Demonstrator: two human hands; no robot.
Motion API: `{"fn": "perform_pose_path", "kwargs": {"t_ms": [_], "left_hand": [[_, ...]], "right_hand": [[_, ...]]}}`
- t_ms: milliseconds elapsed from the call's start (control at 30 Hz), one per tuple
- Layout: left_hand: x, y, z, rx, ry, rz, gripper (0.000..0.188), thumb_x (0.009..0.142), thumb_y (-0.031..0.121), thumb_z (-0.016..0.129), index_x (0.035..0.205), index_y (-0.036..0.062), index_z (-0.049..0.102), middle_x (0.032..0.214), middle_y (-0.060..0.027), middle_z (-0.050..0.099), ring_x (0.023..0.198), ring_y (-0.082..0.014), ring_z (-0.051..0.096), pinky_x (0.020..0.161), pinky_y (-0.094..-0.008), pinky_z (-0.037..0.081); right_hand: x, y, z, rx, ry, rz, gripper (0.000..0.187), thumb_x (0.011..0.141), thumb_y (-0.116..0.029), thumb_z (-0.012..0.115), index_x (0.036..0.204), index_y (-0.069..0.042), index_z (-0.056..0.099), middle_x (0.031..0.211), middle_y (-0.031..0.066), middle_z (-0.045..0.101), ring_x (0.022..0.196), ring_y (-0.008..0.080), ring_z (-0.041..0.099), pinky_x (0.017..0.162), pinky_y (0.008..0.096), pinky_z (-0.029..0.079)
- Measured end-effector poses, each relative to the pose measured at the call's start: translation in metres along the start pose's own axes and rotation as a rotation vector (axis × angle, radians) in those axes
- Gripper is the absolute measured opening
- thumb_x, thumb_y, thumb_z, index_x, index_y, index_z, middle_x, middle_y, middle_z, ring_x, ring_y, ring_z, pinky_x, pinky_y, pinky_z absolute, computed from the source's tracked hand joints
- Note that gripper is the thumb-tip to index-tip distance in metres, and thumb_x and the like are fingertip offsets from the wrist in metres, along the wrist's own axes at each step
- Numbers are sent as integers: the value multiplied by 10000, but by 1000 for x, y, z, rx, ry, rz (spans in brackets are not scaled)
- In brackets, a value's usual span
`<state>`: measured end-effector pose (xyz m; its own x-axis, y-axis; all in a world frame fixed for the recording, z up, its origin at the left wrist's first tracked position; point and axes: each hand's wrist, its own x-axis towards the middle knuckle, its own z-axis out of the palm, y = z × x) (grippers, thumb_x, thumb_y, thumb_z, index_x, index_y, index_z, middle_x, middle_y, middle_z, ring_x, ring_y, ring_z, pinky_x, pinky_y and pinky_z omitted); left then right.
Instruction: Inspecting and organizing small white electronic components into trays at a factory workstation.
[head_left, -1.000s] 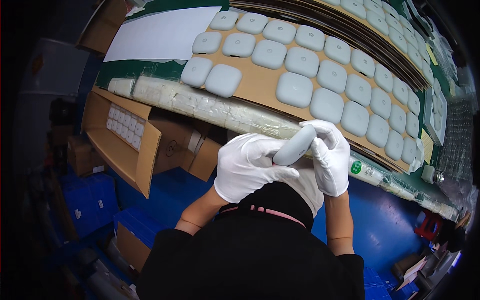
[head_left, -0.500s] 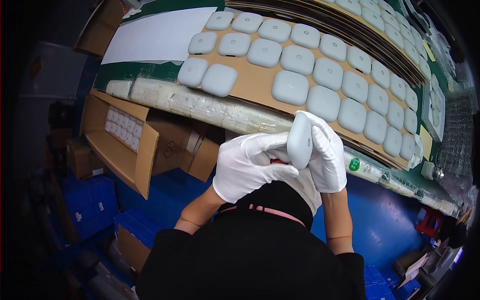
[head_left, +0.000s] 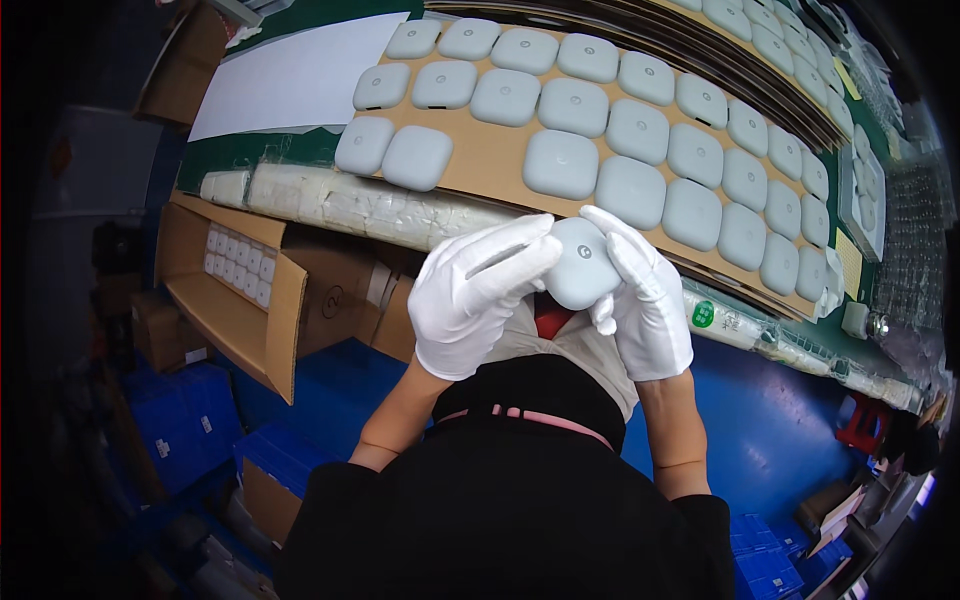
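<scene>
Pinching a pale-grey case (head_left: 583, 268) btwn gloved fingers (head_left: 543, 254), L hand (head_left: 462, 305) & R hand (head_left: 652, 318) may drop it below the fingertips if its smooth-looking, rounded edge slips.

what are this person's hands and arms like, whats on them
The left hand and right hand wear matching plain white wrist-length gloves. Beyond them, the forearms are bare up to short black sleeves.

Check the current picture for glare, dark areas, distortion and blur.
Head view: glare on the blue floor; head view: black rim, far-left blue box dim; head view: the wrapped table edge bows; head view: the held pale device shows no obvious blur.
</scene>
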<state>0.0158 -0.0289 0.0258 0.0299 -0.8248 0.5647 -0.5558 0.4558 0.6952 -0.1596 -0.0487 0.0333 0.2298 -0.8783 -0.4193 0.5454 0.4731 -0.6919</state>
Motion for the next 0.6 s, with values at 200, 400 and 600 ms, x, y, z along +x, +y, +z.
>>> {"fn": "perform_pose_path", "kwargs": {"t_ms": [200, 400, 600], "left_hand": [[-1, -4, 0, 21, -149, 168, 365, 710, 9, 734, 1065, 93, 722, 1147, -66, 708, 947, -220, 683, 843, -321, 518], [-10, -4, 2, 27, -57, 44, 389, 711, -29, 723, 1088, 69, 720, 1075, -59, 733, 848, -186, 698, 763, -278, 532], [-9, 3, 4, -3, -3, -182, 371, 734, -51, 725, 1092, 47, 724, 995, -47, 752, 753, -123, 689, 661, -227, 526]], "right_hand": [[-3, -5, 1, -35, 7, -27, 352, 971, -134, 541, 1254, 70, 578, 963, 161, 663, 482, 121, 570, 433, 197, 440], [-10, -14, 2, -130, -63, 11, 336, 973, -156, 548, 1225, 59, 608, 836, 129, 681, 500, 126, 587, 452, 196, 444], [-17, -15, 6, -241, -73, -24, 320, 976, -181, 551, 1169, 55, 648, 742, 116, 687, 510, 122, 593, 457, 191, 440]]}}
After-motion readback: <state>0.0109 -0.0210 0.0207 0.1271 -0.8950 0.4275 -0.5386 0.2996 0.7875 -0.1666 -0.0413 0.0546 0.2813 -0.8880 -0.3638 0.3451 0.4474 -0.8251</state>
